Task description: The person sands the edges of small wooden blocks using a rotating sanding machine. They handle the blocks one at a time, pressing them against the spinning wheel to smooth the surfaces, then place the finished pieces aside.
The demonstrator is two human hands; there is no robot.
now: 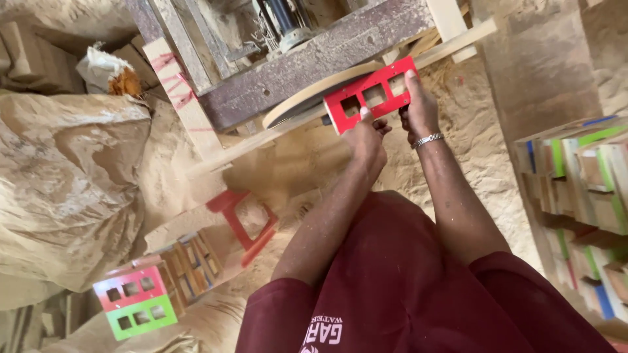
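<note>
A red flat panel (370,93) with three square cut-outs is pressed edge-on against a round tan sanding disc (307,91) on a worn machine frame (314,55). My left hand (366,137) grips the panel's near edge, thumb on top. My right hand (418,104), with a metal bracelet on the wrist, holds the panel's right end, fingers wrapped over it. Both forearms reach out from a dark red shirt.
Sawdust covers the floor. A large dusty sack (65,189) lies at the left. A red stool (245,225) stands below the machine. Red and green cut-out panels (134,301) are stacked at lower left, more coloured panels (582,196) at the right.
</note>
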